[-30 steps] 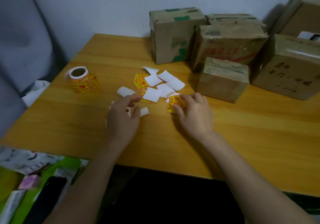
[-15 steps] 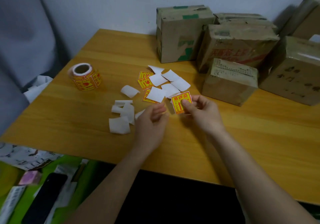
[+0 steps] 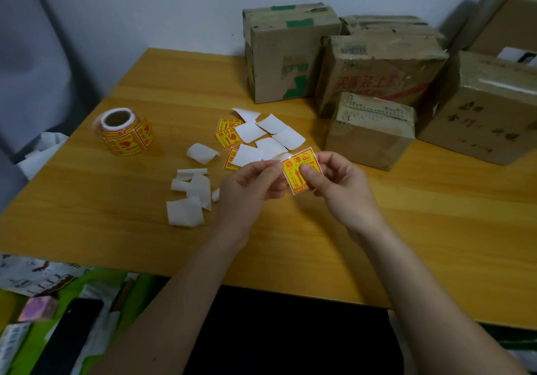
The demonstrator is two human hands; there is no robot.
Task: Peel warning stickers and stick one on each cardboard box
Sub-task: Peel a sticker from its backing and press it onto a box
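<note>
Sticker [image 3: 300, 171], yellow with red border, red characters and an up arrow, is pinched between both hands above the table [image 3: 436, 215]: left hand [image 3: 250, 184] on its left edge, right hand [image 3: 334, 180] thumb on its face. Just past the fingertips, loose stickers and white backings; left, one roll [image 3: 125, 132]; beyond, about six boxes [image 3: 370, 130].

A home packing corner: worn cardboard boxes [image 3: 369, 130] on a wooden desk [image 3: 116, 215].

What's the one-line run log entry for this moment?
step: peeling | held: sticker | left hand: pinches its left edge | right hand: pinches its right side | cardboard boxes: no sticker visible | sticker roll: upright on table
</note>
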